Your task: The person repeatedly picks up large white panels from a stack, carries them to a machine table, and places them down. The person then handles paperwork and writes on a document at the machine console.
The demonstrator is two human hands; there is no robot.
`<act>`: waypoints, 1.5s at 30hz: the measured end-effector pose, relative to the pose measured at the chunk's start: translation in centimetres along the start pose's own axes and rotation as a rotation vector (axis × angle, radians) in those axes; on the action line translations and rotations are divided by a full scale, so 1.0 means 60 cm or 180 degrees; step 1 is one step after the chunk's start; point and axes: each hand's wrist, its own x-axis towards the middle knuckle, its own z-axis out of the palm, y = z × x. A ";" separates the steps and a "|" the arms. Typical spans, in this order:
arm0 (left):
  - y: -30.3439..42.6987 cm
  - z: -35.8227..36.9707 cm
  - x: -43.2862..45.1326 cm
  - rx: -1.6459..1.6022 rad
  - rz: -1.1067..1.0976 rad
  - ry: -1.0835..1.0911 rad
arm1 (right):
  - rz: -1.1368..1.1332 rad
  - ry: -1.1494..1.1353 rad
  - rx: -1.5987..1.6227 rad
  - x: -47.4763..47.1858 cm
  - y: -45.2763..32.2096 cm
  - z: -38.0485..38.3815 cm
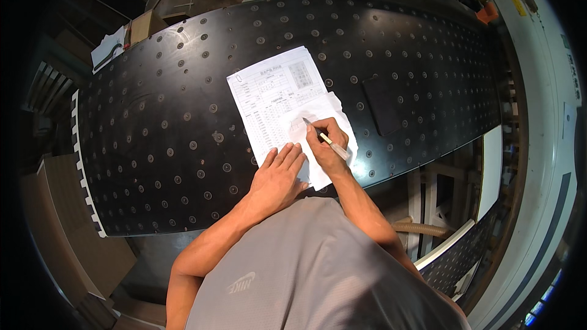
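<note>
My right hand [328, 146] grips a pen [335, 147], its tip at a loose white sheet [317, 112] that bears a few faint handwritten marks. Under that sheet lies a paper-clipped stack of printed forms [257, 96] with tables and a small grey picture. My left hand [278, 176] rests flat on the lower edge of the papers, fingers slightly spread, holding nothing. Both hands and the papers are on a black table top [137, 96] dotted with round fittings.
To the right of the papers lies a dark flat rectangular object [381, 106]. A large pale machine housing [534, 156] runs along the right side. Brown boards [78, 211] stand at lower left. Papers [108, 49] and a cardboard box [146, 26] sit beyond the table's far left edge.
</note>
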 end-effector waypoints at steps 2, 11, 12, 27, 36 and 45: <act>0.000 0.000 0.000 0.0005 -0.0001 -0.0002 | 0.0016 -0.0030 -0.0052 0.001 0.000 0.001; 0.000 0.002 0.001 -0.0002 -0.0026 -0.0053 | -0.0074 0.0197 -0.0296 0.003 0.003 0.006; 0.000 0.003 0.001 -0.0006 -0.0031 -0.0062 | 0.0117 0.0194 -0.0364 0.003 0.004 0.005; -0.002 0.001 0.002 -0.0063 -0.0043 -0.0124 | -0.0024 -0.0062 -0.0160 -0.001 0.010 0.001; -0.003 0.002 0.002 -0.0065 -0.0035 -0.0152 | 0.0069 -0.0202 -0.0105 -0.001 0.006 0.001; -0.003 0.000 0.002 -0.0106 -0.0046 -0.0140 | -0.0206 -0.0182 -0.0421 -0.006 0.019 -0.006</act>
